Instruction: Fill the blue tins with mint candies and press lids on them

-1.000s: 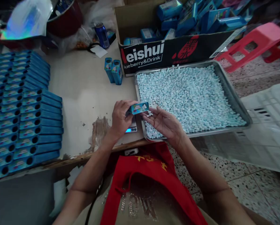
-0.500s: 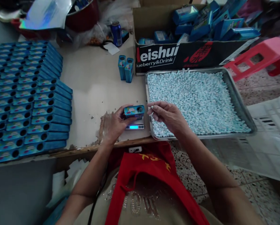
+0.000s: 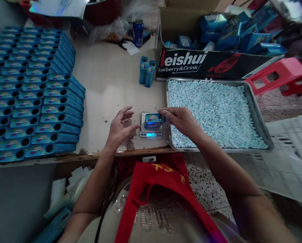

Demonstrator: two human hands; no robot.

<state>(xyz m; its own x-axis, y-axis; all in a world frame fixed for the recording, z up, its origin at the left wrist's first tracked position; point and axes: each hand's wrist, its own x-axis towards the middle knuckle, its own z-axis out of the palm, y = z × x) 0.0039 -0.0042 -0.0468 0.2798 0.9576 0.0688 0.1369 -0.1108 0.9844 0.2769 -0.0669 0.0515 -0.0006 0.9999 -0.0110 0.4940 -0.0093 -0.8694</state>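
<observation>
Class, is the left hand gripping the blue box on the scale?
No: the left hand is open, with a visible gap between it and the blue box.

Dim, diffuse light leaves a pale sheen on the cream-coloured counter (image 3: 101,79), while the square silver scale (image 3: 152,130) glows blue at its display (image 3: 149,135). Corners darken, wide-angle distortion stretches the edges, and the upper right is blurred.

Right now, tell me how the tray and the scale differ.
The tray is much larger than the scale. The tray holds many small pale-blue pieces; the scale bears one blue box. The scale shows a lit display; the tray shows none. Both lie side by side, near the table's front edge.
</observation>
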